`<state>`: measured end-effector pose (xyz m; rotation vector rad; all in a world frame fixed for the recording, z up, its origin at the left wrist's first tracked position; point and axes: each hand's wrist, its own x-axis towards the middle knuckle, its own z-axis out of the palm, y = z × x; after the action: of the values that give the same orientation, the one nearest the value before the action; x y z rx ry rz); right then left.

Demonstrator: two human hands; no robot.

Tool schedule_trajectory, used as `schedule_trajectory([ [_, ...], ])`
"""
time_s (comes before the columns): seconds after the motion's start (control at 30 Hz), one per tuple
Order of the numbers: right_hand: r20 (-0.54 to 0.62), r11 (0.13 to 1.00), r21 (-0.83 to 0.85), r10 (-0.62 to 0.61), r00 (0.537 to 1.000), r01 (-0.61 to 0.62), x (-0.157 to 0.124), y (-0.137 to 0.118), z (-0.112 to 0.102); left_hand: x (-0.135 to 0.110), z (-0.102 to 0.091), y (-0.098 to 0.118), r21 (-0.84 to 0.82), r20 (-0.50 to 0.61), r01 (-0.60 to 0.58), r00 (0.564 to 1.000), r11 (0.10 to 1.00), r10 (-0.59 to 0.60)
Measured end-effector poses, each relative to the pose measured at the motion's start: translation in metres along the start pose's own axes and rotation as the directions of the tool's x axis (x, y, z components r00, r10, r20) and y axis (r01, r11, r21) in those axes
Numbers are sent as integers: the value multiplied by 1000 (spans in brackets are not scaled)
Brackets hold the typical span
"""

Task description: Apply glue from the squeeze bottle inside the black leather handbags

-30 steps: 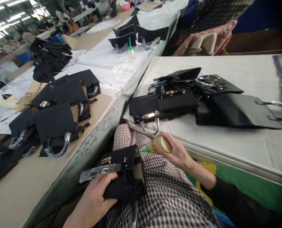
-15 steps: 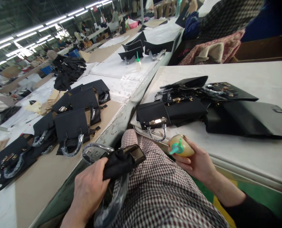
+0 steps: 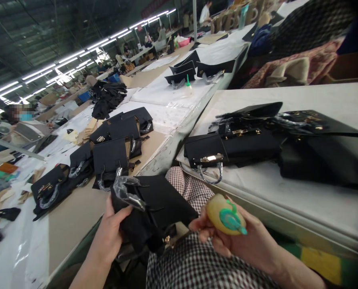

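Observation:
My left hand (image 3: 110,235) grips a small black handbag (image 3: 155,208) from its left side, raised above my lap. Its handle, wrapped in clear plastic (image 3: 126,190), sticks up at the bag's upper left. My right hand (image 3: 242,241) is closed round a yellowish squeeze bottle (image 3: 222,214) with a green nozzle that points toward the camera, and its fingertips touch the bag's right corner. Checked fabric (image 3: 194,265) covers my lap below both hands.
On the white table (image 3: 317,200) to the right lie several black handbags (image 3: 227,148). More black bags (image 3: 112,154) stand on the long brown table (image 3: 73,216) at left. A second glue bottle (image 3: 187,86) stands further back. Other people work far off.
My left hand has lifted the bag and turned it so a flat side faces up. My right hand has moved in to touch it, nozzle now pointing at me. The camera tilted up.

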<state>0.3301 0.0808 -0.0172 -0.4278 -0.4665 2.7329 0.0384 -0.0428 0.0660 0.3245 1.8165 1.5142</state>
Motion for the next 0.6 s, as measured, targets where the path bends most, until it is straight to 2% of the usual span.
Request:
schedule_trajectory([
  [0.13, 41, 997, 69, -25, 999, 22, 1, 16, 7, -21, 6, -1, -156, -42, 117, 991, 981, -125],
  [0.27, 98, 996, 67, -64, 993, 57, 16, 27, 24, -39, 20, -9, -256, -12, 166, 985, 952, -175],
  [0.33, 58, 993, 79, -88, 994, 83, 28, 30, 32, -44, 29, -17, -283, 33, 190, 981, 940, -189],
  [0.4, -37, 987, 118, -105, 994, 109, 41, 31, 34, -45, 32, -26, -276, 81, 217, 976, 936, -203],
  [0.47, -114, 979, 174, -91, 989, 111, 51, 29, 31, -43, 27, -31, -161, 135, 223, 970, 961, -202],
  [0.5, -137, 973, 204, -83, 987, 110, 55, 28, 28, -40, 21, -32, -37, 164, 177, 972, 984, -168],
  [0.53, -151, 968, 228, -69, 986, 102, 58, 26, 24, -37, 13, -30, 126, 200, 68, 976, 990, -92],
  [0.57, -172, 963, 248, -59, 983, 101, 61, 24, 21, -34, 4, -27, 301, 245, -94, 969, 949, 19],
  [0.6, -199, 959, 265, -47, 979, 100, 63, 22, 17, -30, -6, -23, 448, 299, -284, 941, 847, 157],
])
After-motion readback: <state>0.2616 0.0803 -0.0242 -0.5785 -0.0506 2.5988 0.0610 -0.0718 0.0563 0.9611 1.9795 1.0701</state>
